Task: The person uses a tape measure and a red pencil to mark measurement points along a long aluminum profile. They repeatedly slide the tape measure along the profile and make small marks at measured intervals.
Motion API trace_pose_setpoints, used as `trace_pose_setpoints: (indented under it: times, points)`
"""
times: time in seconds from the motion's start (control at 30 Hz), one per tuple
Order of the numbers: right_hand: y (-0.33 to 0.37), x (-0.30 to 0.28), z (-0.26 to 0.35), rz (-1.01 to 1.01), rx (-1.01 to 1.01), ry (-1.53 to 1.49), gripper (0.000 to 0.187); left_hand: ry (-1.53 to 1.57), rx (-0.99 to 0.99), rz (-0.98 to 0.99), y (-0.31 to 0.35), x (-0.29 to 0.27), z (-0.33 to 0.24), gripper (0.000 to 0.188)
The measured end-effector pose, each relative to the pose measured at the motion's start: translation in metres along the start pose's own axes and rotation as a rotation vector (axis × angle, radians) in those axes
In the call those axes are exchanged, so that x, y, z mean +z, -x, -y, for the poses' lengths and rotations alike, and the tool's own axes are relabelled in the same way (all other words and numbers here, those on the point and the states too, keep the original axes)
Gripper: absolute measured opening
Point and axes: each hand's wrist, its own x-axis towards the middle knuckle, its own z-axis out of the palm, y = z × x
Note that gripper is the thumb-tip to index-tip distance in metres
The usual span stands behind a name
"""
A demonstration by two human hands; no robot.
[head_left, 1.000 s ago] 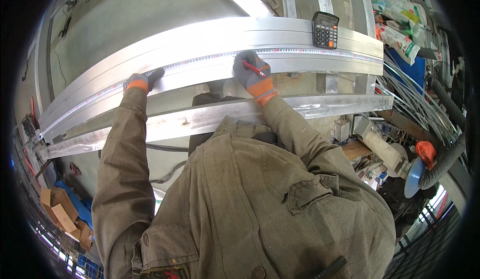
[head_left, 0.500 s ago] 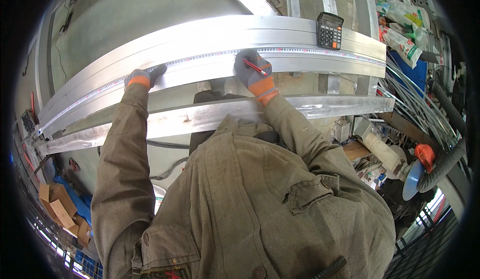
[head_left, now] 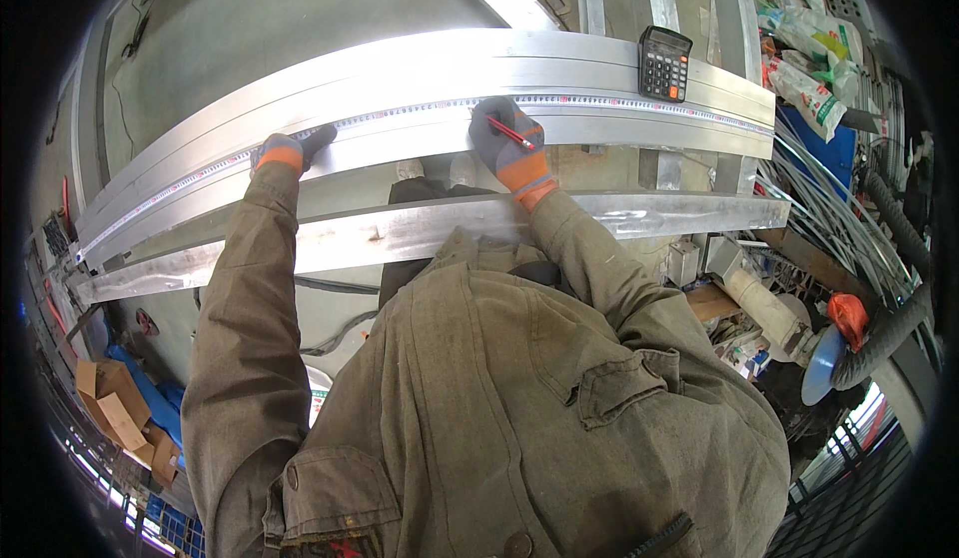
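One red pencil [head_left: 511,132] is gripped by the grey-and-orange-gloved right hand [head_left: 496,145]; whether the matching left hand [head_left: 292,148] is closed cannot be told. Beside both, a partly covered white measuring tape [head_left: 599,102] is laid along silver metal bars [head_left: 579,64], its fine figures unreadable.

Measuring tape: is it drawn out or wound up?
Drawn out: the measuring tape lies lengthwise along the silver bars, running past the left hand and right hand toward both ends.
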Motion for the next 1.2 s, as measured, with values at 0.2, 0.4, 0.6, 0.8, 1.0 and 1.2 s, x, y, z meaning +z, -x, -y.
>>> trace_pose_setpoints:
  times: [0.2, 0.4, 0.6, 0.8, 1.0, 1.2]
  points:
    - [0.0, 0.0, -0.004, 0.016, -0.031, 0.037, 0.01, -0.034, -0.033, -0.031, -0.007, 0.007, -0.003, 0.096]
    - [0.0, 0.002, -0.005, 0.009, -0.047, 0.008, 0.009, -0.031, 0.011, -0.101, -0.024, 0.021, 0.007, 0.098]
    - [0.001, -0.004, 0.0, 0.065, 0.017, -0.005, 0.008, -0.058, -0.008, -0.115, -0.022, 0.02, 0.004, 0.097]
    - [0.0, -0.005, 0.003, 0.075, 0.054, -0.024, 0.008, -0.046, 0.001, -0.071, -0.015, 0.014, 0.002, 0.097]
    - [-0.001, -0.002, 0.001, 0.07, 0.055, -0.006, 0.007, -0.049, -0.015, -0.029, -0.001, 0.002, -0.006, 0.1]
    - [0.002, 0.001, -0.007, 0.052, 0.038, -0.048, 0.006, -0.022, -0.048, 0.151, 0.021, -0.021, -0.018, 0.13]
